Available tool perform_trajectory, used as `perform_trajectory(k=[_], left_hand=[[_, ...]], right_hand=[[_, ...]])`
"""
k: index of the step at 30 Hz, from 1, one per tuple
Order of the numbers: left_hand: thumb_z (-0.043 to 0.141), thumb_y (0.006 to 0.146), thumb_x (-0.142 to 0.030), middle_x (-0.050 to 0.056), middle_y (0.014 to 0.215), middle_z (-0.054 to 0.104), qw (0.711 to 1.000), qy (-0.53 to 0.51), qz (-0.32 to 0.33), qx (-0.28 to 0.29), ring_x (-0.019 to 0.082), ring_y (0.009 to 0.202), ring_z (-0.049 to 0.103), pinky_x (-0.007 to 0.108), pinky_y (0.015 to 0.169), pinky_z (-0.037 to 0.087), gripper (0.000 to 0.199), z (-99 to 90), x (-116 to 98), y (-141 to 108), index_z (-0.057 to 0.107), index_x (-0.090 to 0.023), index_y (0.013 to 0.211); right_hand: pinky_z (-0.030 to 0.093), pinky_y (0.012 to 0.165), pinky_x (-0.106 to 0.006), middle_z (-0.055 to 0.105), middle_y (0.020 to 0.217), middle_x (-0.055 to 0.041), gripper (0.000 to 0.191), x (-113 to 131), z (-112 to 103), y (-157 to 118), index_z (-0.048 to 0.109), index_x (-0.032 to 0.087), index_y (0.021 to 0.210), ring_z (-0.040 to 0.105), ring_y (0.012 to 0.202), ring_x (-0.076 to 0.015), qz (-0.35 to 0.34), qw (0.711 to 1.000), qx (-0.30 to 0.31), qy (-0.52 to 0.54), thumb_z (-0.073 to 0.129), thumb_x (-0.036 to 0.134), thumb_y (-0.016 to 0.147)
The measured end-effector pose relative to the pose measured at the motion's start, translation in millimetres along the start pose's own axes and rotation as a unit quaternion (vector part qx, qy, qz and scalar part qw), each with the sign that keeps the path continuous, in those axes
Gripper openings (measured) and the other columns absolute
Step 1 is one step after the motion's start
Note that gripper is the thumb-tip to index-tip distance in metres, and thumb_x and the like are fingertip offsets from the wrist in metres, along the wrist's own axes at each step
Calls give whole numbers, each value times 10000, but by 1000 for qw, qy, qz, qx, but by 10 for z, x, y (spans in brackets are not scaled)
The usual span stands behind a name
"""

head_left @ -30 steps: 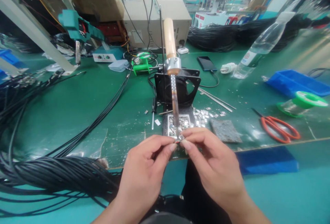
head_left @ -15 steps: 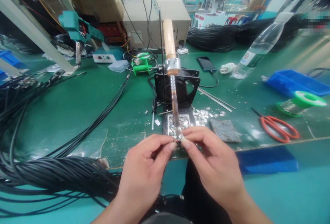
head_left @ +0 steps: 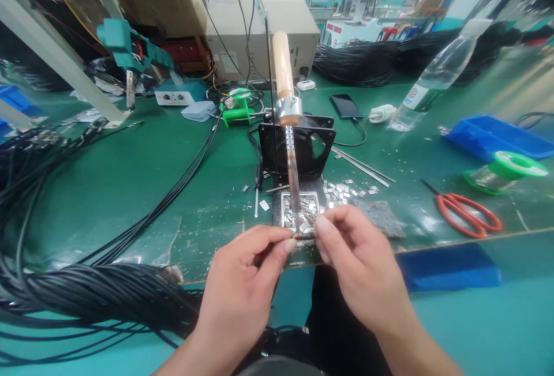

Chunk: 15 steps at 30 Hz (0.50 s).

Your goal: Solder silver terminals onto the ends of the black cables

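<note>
Below the tip of an upright soldering iron (head_left: 284, 70), my left hand (head_left: 249, 278) pinches a thin wire end with a reddish bit showing at its fingertips. My right hand (head_left: 357, 255) is closed, thumb and forefinger together, at the right of the tip; what it pinches is too small to make out. A short dark piece (head_left: 306, 238) spans the gap between the hands. Behind them a tray (head_left: 318, 200) holds small metal pieces, and more pieces (head_left: 341, 191) lie loose to its right. A black fan frame (head_left: 268, 151) stands behind the iron.
Orange-handled scissors (head_left: 470, 214), a green solder spool (head_left: 515, 165), a blue bin (head_left: 497, 136) and a bottle (head_left: 437, 76) are on the right. A grey block (head_left: 385, 218) sits behind my right hand. Black cables (head_left: 108, 295) fill the left edge. A screwdriver (head_left: 258, 188) lies left of the tray.
My right hand has moved slightly right, away from the iron's tip and my left hand. The small metal piece seen at its fingertips no longer shows there. My left hand has stayed in place.
</note>
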<state>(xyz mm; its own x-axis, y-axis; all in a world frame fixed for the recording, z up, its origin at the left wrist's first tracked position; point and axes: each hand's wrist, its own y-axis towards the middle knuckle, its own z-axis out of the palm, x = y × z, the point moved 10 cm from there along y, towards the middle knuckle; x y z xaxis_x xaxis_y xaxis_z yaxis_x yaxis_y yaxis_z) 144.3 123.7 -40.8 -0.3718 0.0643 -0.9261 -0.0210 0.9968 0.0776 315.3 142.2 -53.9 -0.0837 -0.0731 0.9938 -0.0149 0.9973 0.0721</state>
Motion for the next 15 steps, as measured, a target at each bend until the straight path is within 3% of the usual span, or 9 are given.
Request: perform_trajectory(k=[5,9,15], left_hand=[[720,958,-287,-25,769,749,1000,7,-12,3,144,688,652,238,628,503,142,1,20,8,841,-284,1033],[717,961,-290,-26,760,737,1000,9,-16,8,138,651,618,236,571,460,150,10,22,12,839,-280,1048],[717,964,-318,-25,733,721,999,-1,-34,13,134,603,582,238,544,449,152,35,48,6,835,-271,1048]], right_hand=[[312,483,-252,435,664,69,233,-120,80,38,622,229,1070,370,557,-115,60,997,51,16,536,445,1060],[249,452,-253,358,601,86,296,-110,184,37,639,211,932,310,519,-105,75,991,108,20,556,471,1046],[264,458,-252,389,588,84,306,-55,182,48,605,213,833,324,520,-102,64,993,99,25,581,443,1033]])
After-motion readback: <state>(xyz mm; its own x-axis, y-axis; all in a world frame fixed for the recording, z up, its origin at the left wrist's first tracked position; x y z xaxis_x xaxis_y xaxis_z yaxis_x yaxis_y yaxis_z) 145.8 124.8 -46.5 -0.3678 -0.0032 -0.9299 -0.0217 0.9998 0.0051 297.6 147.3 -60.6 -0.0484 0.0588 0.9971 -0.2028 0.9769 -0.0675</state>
